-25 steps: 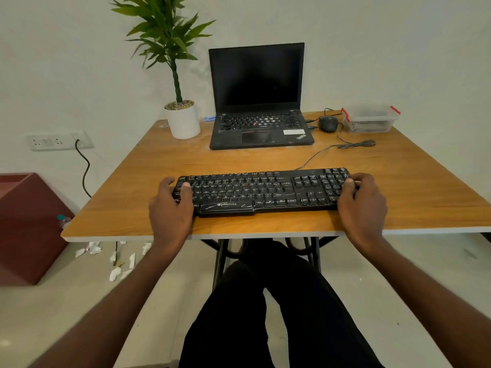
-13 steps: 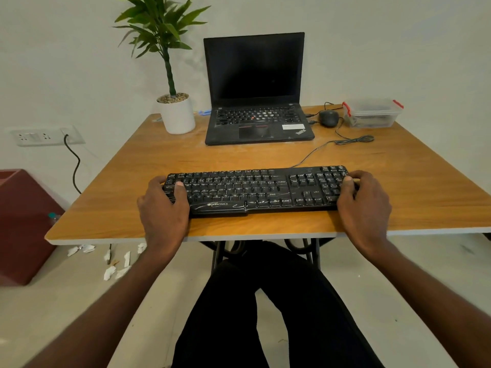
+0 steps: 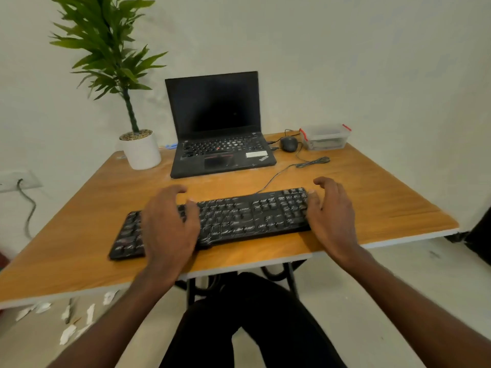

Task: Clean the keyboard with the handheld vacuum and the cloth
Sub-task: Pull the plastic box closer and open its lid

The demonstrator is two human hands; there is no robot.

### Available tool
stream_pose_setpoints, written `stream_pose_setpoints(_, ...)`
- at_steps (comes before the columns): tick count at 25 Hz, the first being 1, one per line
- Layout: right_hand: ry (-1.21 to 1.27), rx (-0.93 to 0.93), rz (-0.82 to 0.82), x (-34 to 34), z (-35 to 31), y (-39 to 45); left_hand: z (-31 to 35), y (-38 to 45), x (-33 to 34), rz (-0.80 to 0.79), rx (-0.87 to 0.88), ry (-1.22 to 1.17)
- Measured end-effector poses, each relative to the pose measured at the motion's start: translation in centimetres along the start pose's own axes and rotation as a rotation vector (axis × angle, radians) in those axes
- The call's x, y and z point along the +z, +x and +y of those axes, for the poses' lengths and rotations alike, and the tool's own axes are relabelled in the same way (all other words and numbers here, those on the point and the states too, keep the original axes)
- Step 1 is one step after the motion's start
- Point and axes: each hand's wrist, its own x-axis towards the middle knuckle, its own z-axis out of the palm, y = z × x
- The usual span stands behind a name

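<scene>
Now the keyboard (image 3: 228, 220) lies skewed on the tabletop (image 3: 372, 197), its left end swung nearer than a moment ago. The left hand (image 3: 170, 229) has let go and hovers over the keys, fingers loosely curled; the right hand (image 3: 330, 219) cups the right end, fingers relaxed.

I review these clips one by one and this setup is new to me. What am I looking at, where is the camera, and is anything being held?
No machine here: a person wears a camera on the head, looking forward and down at their own arms. On the wooden table lies a black keyboard. The left hand hovers over its left part with fingers spread, gripping nothing; the right hand sits at its right end, though the blur hides whether it grips it. Behind stand a laptop, a potted plant, a mouse and a plastic box. No vacuum or cloth shows.
</scene>
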Motion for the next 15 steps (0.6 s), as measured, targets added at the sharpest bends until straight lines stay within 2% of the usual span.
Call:
stream_pose_setpoints(3,-0.005,-0.036,-0.012,-0.7,1.7,2.8,5.3,2.0,5.0,-0.363,0.155,-0.204)
stream_pose_setpoints(5,-0.009,-0.048,-0.039,-0.7,3.5,5.1,8.4,3.9,9.3,-0.505,0.211,-0.225)
stream_pose_setpoints(8,-0.008,-0.005,-0.038,-0.4,6.6,9.1,12.7,7.0,14.8,-0.572,0.124,-0.301)
stream_pose_setpoints(11,0.059,0.148,-0.043,-0.5,9.3,14.1,15.2,10.6,19.1,-0.594,-0.034,-0.427)
stream_pose_setpoints(15,0.188,0.334,-0.136,-0.3,12.3,21.5,17.3,15.8,24.1,-0.585,-0.178,-0.516)
